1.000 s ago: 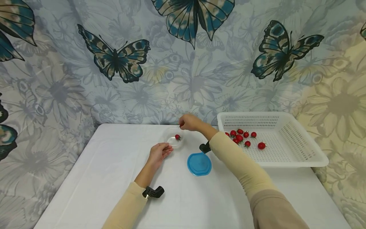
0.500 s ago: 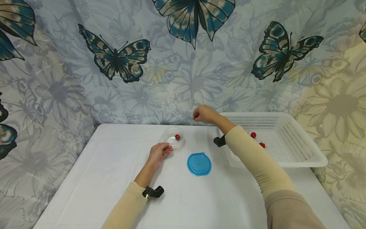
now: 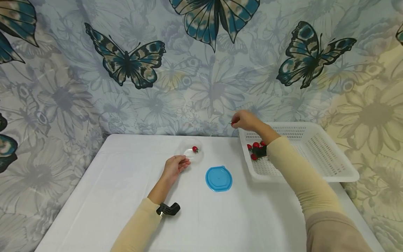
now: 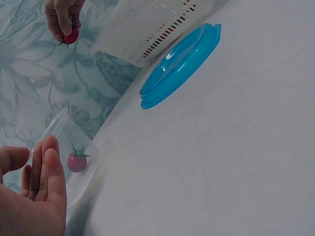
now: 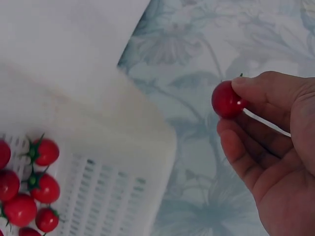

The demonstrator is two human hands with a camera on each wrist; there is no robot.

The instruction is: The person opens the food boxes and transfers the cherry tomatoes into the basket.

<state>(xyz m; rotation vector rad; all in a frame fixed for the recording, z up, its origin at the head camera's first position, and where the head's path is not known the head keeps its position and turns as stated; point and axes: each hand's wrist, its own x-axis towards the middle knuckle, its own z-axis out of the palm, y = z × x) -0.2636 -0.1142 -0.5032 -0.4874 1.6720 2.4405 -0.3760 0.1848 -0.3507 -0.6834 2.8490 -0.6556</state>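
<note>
My right hand (image 3: 247, 120) pinches a cherry tomato (image 5: 228, 100) between thumb and fingertips, above the far left corner of a white perforated plastic basket (image 3: 338, 155). My left hand (image 3: 174, 168) holds the near rim of a small clear plastic container (image 4: 81, 189), thumb on one side and fingers on the other. Inside that container lies one cherry tomato (image 4: 77, 162) with its green stem on. Several more cherry tomatoes (image 5: 45, 188) lie in the left part of the basket; in the head view the right forearm partly covers them.
A blue lid (image 3: 218, 179) lies flat on the white-covered table (image 3: 195, 224), between container and basket. Behind the table's far edge hangs a butterfly-patterned cloth (image 3: 217, 91). The basket's right end reaches the table's right edge.
My right hand has moved right, from above the clear container to the basket's far left corner, still pinching the cherry tomato. My left hand has stayed at the container's rim.
</note>
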